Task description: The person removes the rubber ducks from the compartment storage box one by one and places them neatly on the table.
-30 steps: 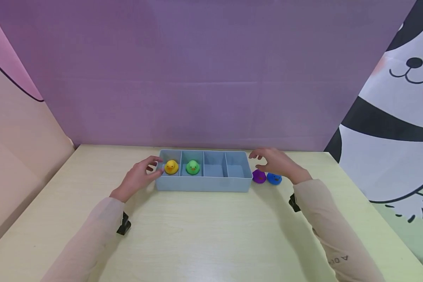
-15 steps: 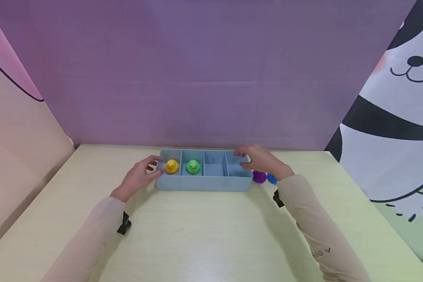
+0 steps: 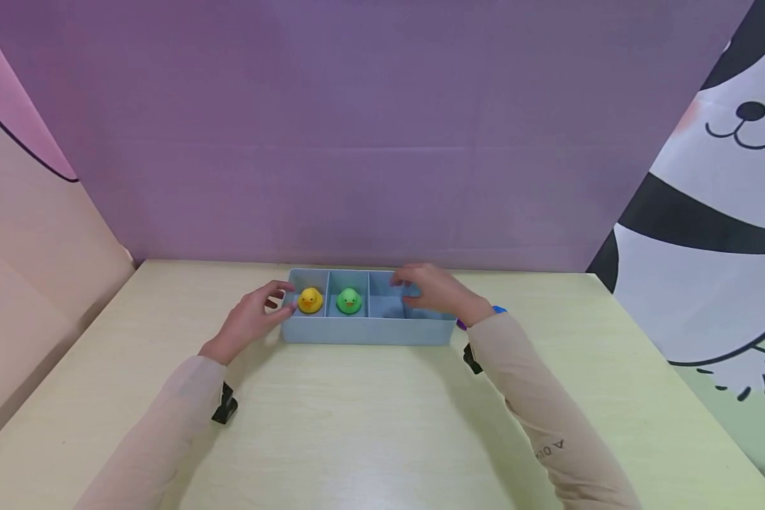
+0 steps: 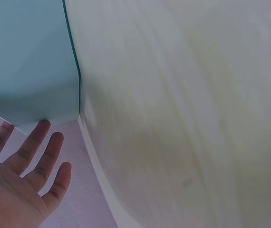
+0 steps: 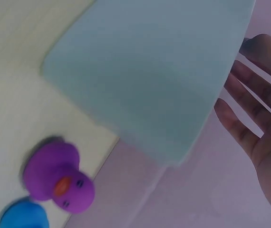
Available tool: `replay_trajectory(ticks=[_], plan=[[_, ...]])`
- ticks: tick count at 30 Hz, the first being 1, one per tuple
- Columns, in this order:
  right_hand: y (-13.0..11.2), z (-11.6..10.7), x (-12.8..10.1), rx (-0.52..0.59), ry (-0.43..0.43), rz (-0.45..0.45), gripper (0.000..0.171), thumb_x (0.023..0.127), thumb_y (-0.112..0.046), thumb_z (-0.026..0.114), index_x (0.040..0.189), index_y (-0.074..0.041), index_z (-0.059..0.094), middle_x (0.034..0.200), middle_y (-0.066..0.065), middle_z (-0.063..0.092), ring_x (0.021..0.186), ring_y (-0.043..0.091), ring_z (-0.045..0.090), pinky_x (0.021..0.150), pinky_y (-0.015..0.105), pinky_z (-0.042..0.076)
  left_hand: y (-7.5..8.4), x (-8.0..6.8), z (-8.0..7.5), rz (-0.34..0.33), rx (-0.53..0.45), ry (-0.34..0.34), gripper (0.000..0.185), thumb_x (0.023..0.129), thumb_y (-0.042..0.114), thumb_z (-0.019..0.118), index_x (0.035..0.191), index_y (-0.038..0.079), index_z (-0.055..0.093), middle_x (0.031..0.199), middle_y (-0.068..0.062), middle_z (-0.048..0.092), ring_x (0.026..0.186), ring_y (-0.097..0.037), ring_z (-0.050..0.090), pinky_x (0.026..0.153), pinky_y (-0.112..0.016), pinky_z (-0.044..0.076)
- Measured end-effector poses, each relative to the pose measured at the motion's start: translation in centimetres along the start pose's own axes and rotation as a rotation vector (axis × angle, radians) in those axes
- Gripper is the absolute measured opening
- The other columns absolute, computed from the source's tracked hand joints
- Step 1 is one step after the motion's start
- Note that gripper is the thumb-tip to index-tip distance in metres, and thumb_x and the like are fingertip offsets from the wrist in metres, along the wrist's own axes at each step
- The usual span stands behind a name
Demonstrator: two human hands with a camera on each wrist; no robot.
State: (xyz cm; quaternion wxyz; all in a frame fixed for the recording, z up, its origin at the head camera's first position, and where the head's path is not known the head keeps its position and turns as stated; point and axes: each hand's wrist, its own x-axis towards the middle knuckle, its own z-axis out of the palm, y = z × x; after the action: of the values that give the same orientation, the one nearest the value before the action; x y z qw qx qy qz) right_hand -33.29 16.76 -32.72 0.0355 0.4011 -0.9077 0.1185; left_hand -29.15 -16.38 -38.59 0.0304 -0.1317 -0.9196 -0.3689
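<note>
A pale blue box [image 3: 366, 331] with several compartments in a row lies near the table's back edge. A yellow toy duck [image 3: 310, 300] sits in its leftmost compartment, a green toy duck [image 3: 348, 300] in the one beside it. My left hand [image 3: 248, 319] is at the box's left end, fingers spread and fingertips at its edge. Over the two right compartments is my right hand [image 3: 438, 290], fingers loosely bent, nothing visible between them. Its fingertips are partly hidden behind the box in the right wrist view. A purple toy duck [image 5: 52, 166] stands just off the box's right end.
A blue toy [image 5: 24, 216] lies beside the purple duck, mostly hidden by my right forearm in the head view. The wooden table [image 3: 357, 418] reaches back to a purple backdrop [image 3: 357, 142]. A panda-print cloth [image 3: 701, 297] hangs at the right.
My right hand has moved left, from beside the box's right end to above its right compartments. My left hand and the box have stayed put, as have both ducks in it.
</note>
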Motion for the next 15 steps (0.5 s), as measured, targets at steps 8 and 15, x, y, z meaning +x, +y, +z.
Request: replay_trajectory(ticks=[8,15], plan=[[-1.8,0.5,1.8,0.004,-0.055,0.024,0.031,0.082,-0.012,0.066,0.112,-0.006,0.061,0.113,0.009,0.062,0.101,0.024,0.058,0.087,0.037,0.048,-0.1,0.0,0.0,-0.004,0.013,0.003,0.042,0.090,0.033,0.055,0.128,0.018,0.047,0.125,-0.017,0.053,0.106,-0.032,0.055,0.086,-0.049,0.046],[-2.8,1.1,3.4,-0.002,-0.060,0.032,0.033,0.083,-0.013,0.065,0.115,-0.008,0.060,0.115,0.006,0.061,0.105,0.021,0.057,0.090,0.036,0.047,-0.2,0.0,0.0,-0.015,0.015,-0.001,0.042,0.090,0.034,0.055,0.128,0.018,0.047,0.125,-0.016,0.053,0.107,-0.032,0.055,0.086,-0.050,0.046]])
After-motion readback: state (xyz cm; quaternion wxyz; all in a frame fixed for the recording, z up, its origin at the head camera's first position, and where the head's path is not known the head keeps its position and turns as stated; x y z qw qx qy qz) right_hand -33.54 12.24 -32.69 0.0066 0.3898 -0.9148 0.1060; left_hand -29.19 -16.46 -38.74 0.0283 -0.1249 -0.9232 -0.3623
